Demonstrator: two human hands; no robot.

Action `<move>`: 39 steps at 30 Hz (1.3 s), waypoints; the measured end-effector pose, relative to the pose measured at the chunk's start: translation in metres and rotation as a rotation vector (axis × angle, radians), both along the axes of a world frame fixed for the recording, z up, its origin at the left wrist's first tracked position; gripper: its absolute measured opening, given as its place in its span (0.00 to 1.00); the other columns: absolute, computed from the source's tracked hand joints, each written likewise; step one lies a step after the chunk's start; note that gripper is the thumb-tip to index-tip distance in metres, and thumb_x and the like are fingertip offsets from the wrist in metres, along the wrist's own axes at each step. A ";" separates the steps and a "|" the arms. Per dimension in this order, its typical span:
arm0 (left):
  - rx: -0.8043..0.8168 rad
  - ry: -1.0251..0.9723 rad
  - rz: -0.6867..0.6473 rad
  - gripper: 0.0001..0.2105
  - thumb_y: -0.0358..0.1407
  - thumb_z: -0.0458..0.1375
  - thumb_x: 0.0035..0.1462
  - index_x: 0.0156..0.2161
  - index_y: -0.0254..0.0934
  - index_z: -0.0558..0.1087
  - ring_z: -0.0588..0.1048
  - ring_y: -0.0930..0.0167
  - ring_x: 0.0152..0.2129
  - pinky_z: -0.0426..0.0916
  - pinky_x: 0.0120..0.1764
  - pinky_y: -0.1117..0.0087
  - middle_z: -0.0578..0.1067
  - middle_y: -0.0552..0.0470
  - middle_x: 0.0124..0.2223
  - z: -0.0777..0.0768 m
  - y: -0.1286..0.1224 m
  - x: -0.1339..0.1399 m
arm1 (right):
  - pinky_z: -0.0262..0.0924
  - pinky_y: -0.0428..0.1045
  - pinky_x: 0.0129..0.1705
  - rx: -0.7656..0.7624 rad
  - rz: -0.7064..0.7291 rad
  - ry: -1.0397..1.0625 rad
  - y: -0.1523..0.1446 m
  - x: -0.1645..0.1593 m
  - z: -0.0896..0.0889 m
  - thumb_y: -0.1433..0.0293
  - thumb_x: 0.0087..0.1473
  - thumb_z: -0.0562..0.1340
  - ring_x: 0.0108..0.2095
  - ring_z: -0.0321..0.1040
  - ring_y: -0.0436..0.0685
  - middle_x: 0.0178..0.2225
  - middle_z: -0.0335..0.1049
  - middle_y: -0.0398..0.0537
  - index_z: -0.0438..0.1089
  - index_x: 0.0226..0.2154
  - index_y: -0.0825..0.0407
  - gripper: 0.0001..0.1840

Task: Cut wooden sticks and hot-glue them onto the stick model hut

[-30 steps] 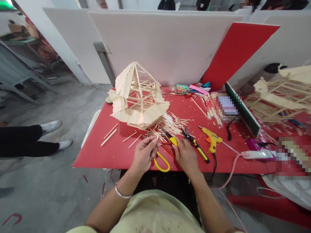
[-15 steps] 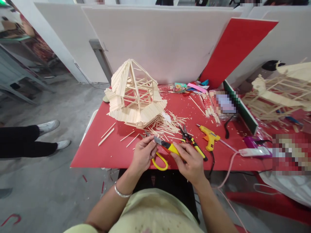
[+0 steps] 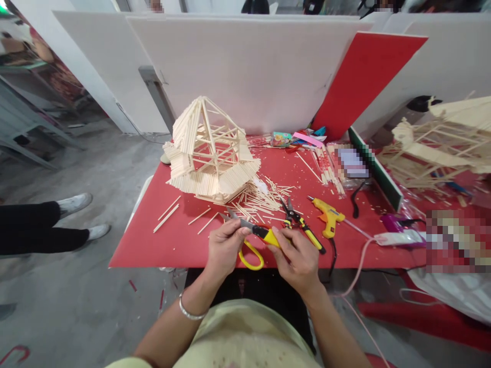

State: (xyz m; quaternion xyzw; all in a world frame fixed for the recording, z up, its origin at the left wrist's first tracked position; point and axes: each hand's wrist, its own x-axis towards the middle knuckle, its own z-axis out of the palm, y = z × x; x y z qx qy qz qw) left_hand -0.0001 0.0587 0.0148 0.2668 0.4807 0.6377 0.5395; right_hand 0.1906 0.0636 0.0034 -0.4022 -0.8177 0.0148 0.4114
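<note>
My right hand [image 3: 298, 255] is closed around the yellow and black handle of a utility knife [image 3: 271, 238]. The knife's grey blade points left, toward my left hand [image 3: 224, 248]. Thumb and fingers of that hand are pinched together at the blade; whatever lies between them is too small or hidden to make out. Beneath the hands lie scissors [image 3: 251, 267], one yellow handle loop showing. Behind them stands a building model [image 3: 236, 178] made of thin wooden sticks, its roof partly covered. Loose cut sticks [image 3: 264, 205] are heaped at its front right.
Black and yellow snips [image 3: 307, 232] and a yellow glue gun [image 3: 328, 213] lie to the right on the red table [image 3: 153, 250]. Farther right are a green-edged board [image 3: 378, 171] and another stick model [image 3: 441, 153]. White panels [image 3: 245, 71] stand behind.
The knife has turned slightly flatter between my hands, and my left fingers have shifted along the blade. The whole view has moved a little; the objects on the table stay in place.
</note>
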 end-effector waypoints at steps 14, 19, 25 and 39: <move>0.004 -0.013 0.041 0.12 0.41 0.72 0.44 0.25 0.35 0.78 0.59 0.81 0.16 0.54 0.17 0.78 0.69 0.56 0.23 0.010 -0.002 0.003 | 0.65 0.52 0.43 0.134 -0.068 -0.090 -0.002 0.001 0.003 0.69 0.55 0.66 0.40 0.73 0.59 0.43 0.75 0.54 0.62 0.63 0.42 0.33; 0.003 -0.051 -0.008 0.12 0.41 0.71 0.46 0.29 0.34 0.79 0.57 0.83 0.15 0.51 0.17 0.79 0.69 0.56 0.24 0.006 0.001 0.002 | 0.66 0.51 0.43 0.073 -0.066 -0.031 -0.002 -0.002 0.003 0.70 0.56 0.66 0.40 0.73 0.58 0.42 0.75 0.54 0.64 0.61 0.44 0.31; -0.005 -0.030 -0.065 0.14 0.43 0.70 0.47 0.29 0.32 0.78 0.57 0.83 0.15 0.51 0.17 0.80 0.69 0.55 0.23 0.008 0.002 0.000 | 0.65 0.50 0.41 0.135 -0.070 -0.012 0.000 -0.004 0.003 0.72 0.53 0.69 0.39 0.72 0.56 0.41 0.75 0.53 0.68 0.58 0.49 0.29; -0.006 0.002 -0.025 0.14 0.44 0.71 0.46 0.29 0.33 0.79 0.61 0.81 0.16 0.55 0.19 0.79 0.71 0.55 0.23 0.003 0.000 -0.002 | 0.66 0.50 0.41 0.037 0.003 0.047 -0.001 -0.008 0.004 0.74 0.53 0.68 0.40 0.72 0.56 0.41 0.74 0.54 0.68 0.57 0.50 0.29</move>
